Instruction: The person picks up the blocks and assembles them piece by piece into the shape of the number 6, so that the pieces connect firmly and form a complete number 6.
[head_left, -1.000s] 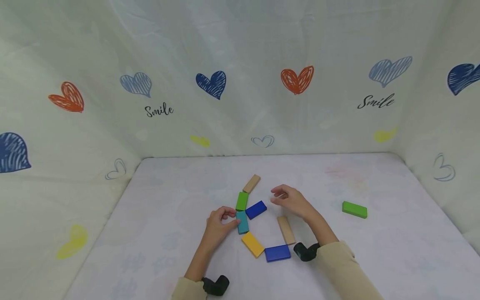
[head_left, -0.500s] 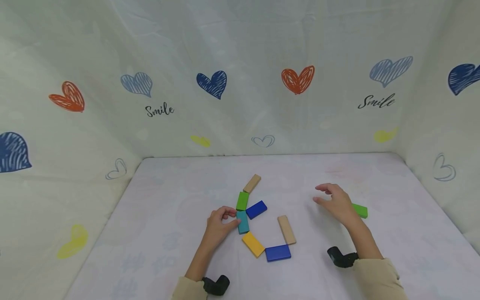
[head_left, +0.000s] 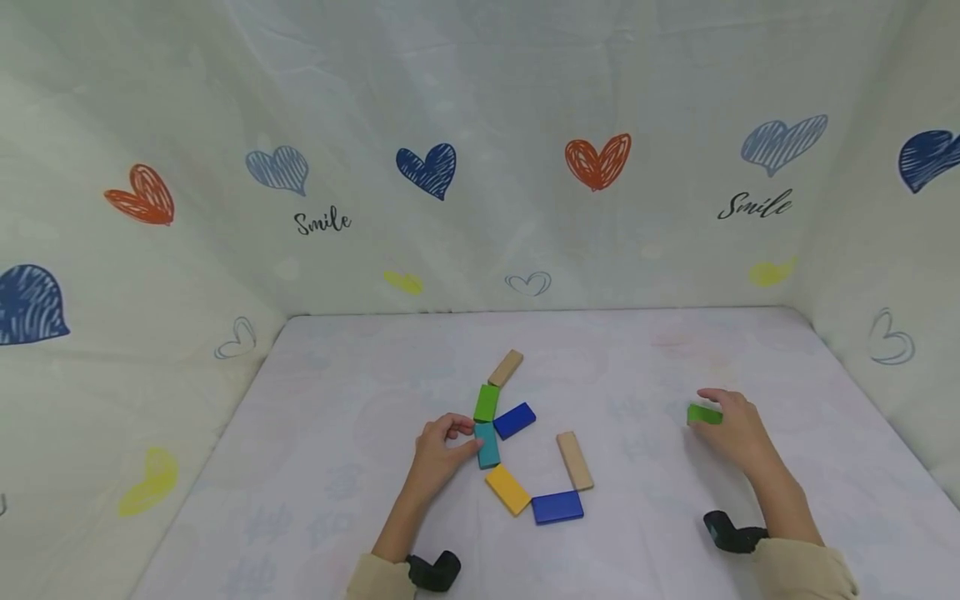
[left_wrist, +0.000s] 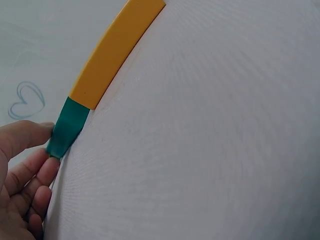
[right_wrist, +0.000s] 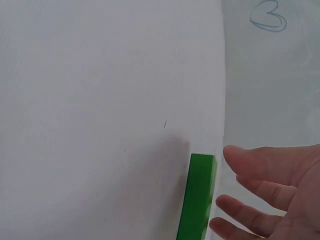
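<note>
My left hand (head_left: 439, 452) pinches a teal block (head_left: 488, 450) lying flat at the middle of a curved row. In the left wrist view, thumb and fingertips meet the end of that teal block (left_wrist: 69, 125), beside the yellow block (left_wrist: 117, 52). On the right, my right hand (head_left: 738, 429) is spread over a lone green block (head_left: 703, 414), with thumb and fingers on either side of it in the head view. The right wrist view has the green block (right_wrist: 197, 200) just beside the loosely extended fingers of the right hand (right_wrist: 272, 197).
Beyond the teal block lie another green block (head_left: 486, 403) and a plain wooden block (head_left: 506, 367). A blue block (head_left: 515, 422) angles off to the right. Nearer are a second blue block (head_left: 557, 507) and a second wooden block (head_left: 574, 460). A printed cloth wall (head_left: 480, 225) surrounds the table.
My right hand has moved right, away from the row of blocks, and come down at the lone green block. The left hand has stayed at the teal block.
</note>
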